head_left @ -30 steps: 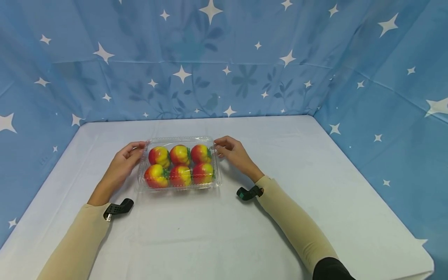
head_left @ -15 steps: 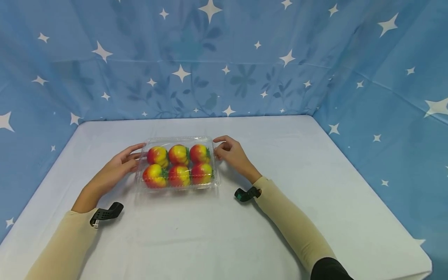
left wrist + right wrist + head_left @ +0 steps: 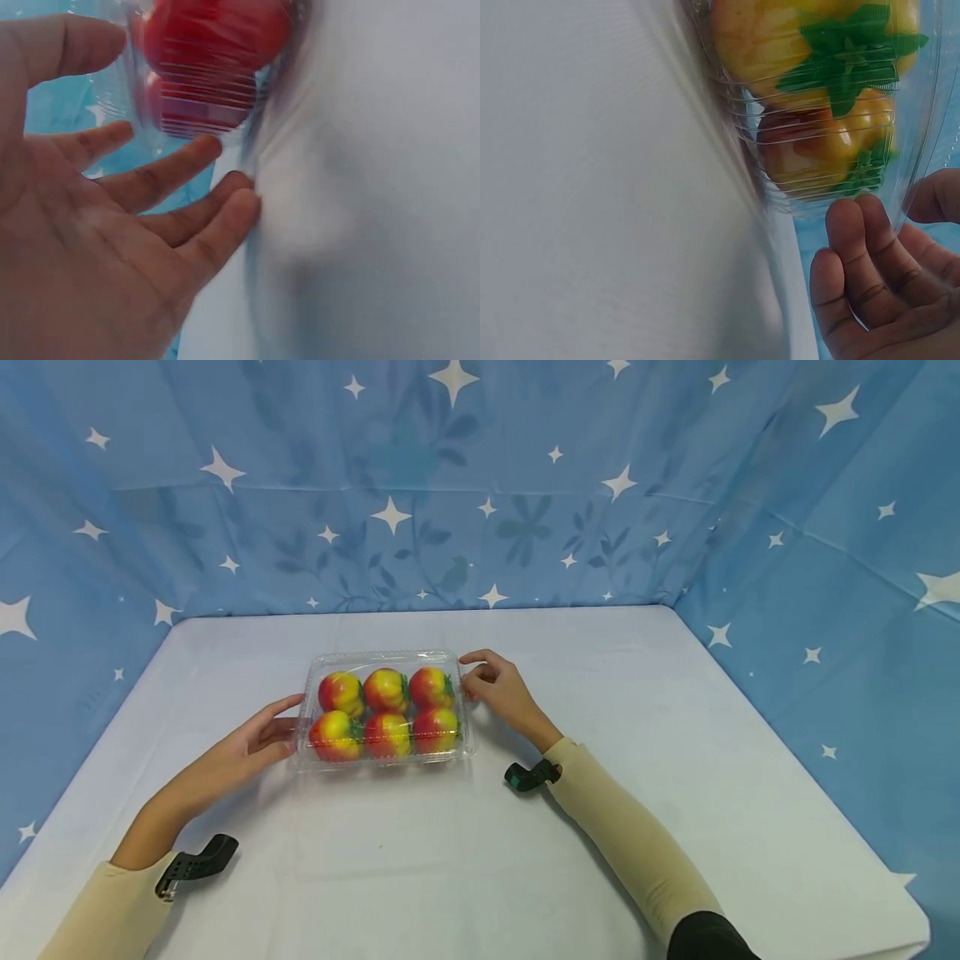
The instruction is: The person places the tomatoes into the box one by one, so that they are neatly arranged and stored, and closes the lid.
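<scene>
A clear plastic clamshell box lies on the white tabletop, its lid down. Through it show several glossy red-and-yellow fruits with green star-shaped tops. At the box's left side is my left hand, fingers loosely spread and fingertips at the wall; in the left wrist view its palm and fingers stand in front of that ribbed side. My right hand stays by the far right corner. In the right wrist view its bent fingertips meet the end wall, and the thumb lies near the rim.
White cloth covers the table. Blue curtains with white stars rise behind it and along both sides. A black wrist device sits on the left forearm, another black device on the right.
My left hand has slid along the box's left side toward the near edge, its forearm moving down and left, with the fingers more spread. The right hand and the box have barely moved.
</scene>
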Motion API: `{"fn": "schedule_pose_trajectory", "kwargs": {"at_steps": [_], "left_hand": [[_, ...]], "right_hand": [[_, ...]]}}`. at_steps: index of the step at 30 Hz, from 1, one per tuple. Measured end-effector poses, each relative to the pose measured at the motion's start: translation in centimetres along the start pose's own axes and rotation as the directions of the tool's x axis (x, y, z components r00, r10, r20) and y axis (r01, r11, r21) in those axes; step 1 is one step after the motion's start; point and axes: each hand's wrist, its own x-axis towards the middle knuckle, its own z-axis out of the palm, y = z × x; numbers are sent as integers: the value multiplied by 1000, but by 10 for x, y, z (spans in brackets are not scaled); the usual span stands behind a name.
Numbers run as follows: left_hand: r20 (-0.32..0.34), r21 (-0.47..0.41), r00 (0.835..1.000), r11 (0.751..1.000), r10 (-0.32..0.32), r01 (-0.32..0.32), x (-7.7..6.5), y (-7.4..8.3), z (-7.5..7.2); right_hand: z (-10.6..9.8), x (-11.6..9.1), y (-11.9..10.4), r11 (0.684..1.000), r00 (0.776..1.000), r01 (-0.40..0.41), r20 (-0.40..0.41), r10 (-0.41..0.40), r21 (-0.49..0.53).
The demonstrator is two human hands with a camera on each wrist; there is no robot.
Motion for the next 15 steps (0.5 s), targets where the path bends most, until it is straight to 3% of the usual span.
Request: {"fn": "schedule_pose_trajectory", "kwargs": {"at_steps": [4, 15], "left_hand": [[30, 5, 999, 999, -44, 44, -10, 6, 3], [159, -200, 986, 977, -40, 72, -16, 11, 1]], "right_hand": [[0, -1, 0, 1000, 1000, -3, -3, 3, -3], [0, 1, 0, 1000, 1000, 11, 12, -11, -9]]}}
